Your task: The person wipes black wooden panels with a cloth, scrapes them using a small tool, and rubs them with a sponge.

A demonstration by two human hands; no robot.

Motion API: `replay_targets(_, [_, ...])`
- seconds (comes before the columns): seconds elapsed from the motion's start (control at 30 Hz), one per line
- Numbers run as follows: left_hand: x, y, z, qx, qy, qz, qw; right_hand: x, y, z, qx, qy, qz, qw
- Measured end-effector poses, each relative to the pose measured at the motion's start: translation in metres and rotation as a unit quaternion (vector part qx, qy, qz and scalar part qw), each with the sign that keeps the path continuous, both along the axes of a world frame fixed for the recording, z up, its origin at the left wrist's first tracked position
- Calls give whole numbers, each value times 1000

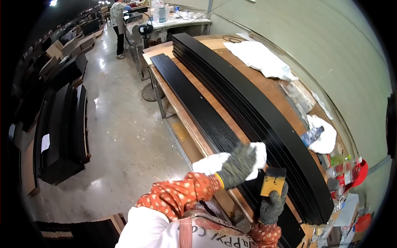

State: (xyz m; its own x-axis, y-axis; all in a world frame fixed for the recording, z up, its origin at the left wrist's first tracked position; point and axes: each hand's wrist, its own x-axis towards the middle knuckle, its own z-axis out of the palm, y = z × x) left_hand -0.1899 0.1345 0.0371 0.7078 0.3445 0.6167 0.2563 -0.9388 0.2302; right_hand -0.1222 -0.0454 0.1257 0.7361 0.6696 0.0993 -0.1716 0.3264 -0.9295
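Note:
My left hand [237, 167], in a dark grey knitted glove, presses a crumpled white cloth [259, 156] onto a long black board [200, 115]. Its fingers are bent over the cloth, which bunches out on both sides. A yellow-and-black sanding block [273, 182] is gripped in my right hand [273, 204], also gloved, above the near part of the same board. The board lies flat along the table's left edge, with fine lines on its dark surface. Beside it on the right stands a stack of long black boards [248, 103].
The wooden table [269, 89] also carries white cloth [258, 58], a water bottle [313, 134] and several bottles near a red object [360, 174]. Black panels [62, 132] stand on the floor at left. A co-worker [118, 25] is near a fan [145, 29] further back.

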Motion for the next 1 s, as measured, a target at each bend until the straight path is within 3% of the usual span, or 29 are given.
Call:
replay_targets(0.03, [-11, 3, 35, 115, 128, -9, 985, 3, 16, 2, 11, -8, 13, 1000])
replay_targets(0.1, [-19, 23, 53, -54, 237, -85, 966, 7, 48, 1, 29, -14, 13, 999])
replay_targets(0.13, [-26, 40, 64, -82, 264, -91, 957, 9, 62, -2, 28, -20, 20, 999])
replay_targets(0.17, [-27, 57, 35, -70, 218, -62, 972, 11, 77, -6, 28, -22, 26, 999])
replay_targets(0.23, [-54, 98, 57, -100, 216, -1, 971, 10, 102, -15, 13, -8, 54, 998])
replay_targets(0.3, [-74, 161, 11, -34, 81, 56, 995, 4, 126, -24, -8, 16, 71, 997])
replay_targets(0.37, [-98, 229, 16, -20, 45, 111, 993, 4, 142, -35, -52, 16, 58, 997])
replay_targets(0.43, [-115, 284, 38, -48, 149, 175, 972, 5, 165, -32, -78, -4, 82, 994])
replay_targets(0.53, [-107, 308, 83, -83, 304, 160, 936, 6, 208, -40, -66, 34, 128, 989])
replay_targets(0.63, [-98, 313, 54, 23, 282, 95, 954, -10, 268, -32, -38, 93, 200, 975])
replay_targets(0.73, [-101, 342, 30, -58, 202, 51, 976, -44, 325, -2, -70, 150, 197, 966])
replay_targets(0.8, [-112, 372, 9, -36, 137, 70, 987, -40, 340, -7, -94, 84, 207, 970])
replay_targets(0.83, [-122, 388, 13, -23, 104, 80, 991, -37, 338, -15, -107, 58, 197, 973])
replay_targets(0.9, [-139, 429, 23, -42, 175, 129, 975, -31, 334, -30, -134, 8, 177, 975])
replay_targets(0.93, [-149, 443, 53, -81, 178, 143, 970, -32, 328, -34, -150, -7, 150, 977])
replay_targets(1.0, [-164, 488, 49, -84, 160, 185, 966, -48, 332, -22, -136, 26, 101, 985])
